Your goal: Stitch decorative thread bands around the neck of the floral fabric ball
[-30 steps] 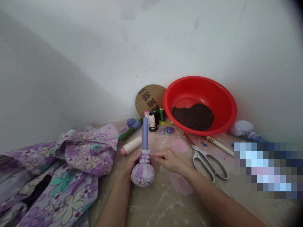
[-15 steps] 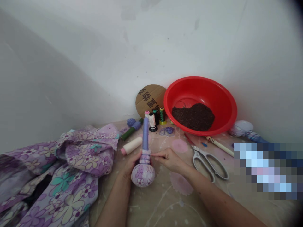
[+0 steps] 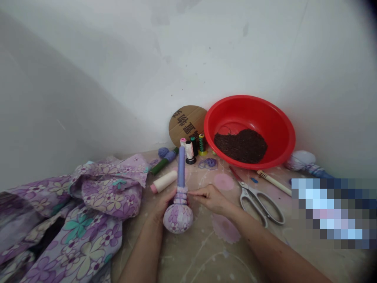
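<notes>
A stuffed floral fabric ball point(image 3: 178, 218) with a purple wrapped stem point(image 3: 180, 169) stands upright in front of me. My left hand point(image 3: 163, 204) is wrapped around the ball from behind and holds it. My right hand point(image 3: 209, 199) is pinched at the bound neck point(image 3: 180, 194) just under the stem, fingertips touching the thread windings there.
Floral cloth point(image 3: 88, 208) lies heaped at the left. Scissors point(image 3: 259, 201) lie to the right. A red basin point(image 3: 249, 129) with dark filling stands at the back, beside thread spools point(image 3: 192, 147), a cream spool point(image 3: 163, 181), a cardboard disc point(image 3: 186, 122) and a wooden-handled tool point(image 3: 273, 181).
</notes>
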The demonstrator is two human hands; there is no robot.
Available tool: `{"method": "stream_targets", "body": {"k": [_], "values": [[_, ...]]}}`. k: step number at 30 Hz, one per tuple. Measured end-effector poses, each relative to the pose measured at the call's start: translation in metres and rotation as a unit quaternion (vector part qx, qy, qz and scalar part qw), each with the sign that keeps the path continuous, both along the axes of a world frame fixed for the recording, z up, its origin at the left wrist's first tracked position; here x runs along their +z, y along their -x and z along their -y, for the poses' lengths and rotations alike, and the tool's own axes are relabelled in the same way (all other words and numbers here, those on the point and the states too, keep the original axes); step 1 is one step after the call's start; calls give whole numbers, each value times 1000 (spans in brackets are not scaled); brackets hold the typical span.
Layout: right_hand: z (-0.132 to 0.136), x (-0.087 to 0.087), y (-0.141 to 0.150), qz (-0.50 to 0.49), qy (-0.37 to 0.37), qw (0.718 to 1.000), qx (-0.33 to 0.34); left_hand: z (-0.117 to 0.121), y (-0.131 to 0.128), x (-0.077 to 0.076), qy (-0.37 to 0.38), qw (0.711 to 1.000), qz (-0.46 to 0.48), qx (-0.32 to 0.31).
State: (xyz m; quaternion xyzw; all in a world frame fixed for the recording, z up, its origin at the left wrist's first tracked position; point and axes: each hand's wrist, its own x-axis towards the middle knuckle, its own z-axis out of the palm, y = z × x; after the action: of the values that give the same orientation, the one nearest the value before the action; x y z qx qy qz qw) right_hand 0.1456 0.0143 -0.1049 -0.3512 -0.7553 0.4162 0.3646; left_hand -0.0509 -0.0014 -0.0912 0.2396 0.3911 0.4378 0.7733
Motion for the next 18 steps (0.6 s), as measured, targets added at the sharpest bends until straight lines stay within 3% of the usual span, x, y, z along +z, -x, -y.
{"method": "stream_targets", "body": {"k": [7,18], "values": [[-1,-1,4,-8,-8,1000,-16,2,-2,6,3,1000,-3,4],[-3,-1,3,-21,-32,999,-34,5,-1,9,-26,998,-17,-61]]}}
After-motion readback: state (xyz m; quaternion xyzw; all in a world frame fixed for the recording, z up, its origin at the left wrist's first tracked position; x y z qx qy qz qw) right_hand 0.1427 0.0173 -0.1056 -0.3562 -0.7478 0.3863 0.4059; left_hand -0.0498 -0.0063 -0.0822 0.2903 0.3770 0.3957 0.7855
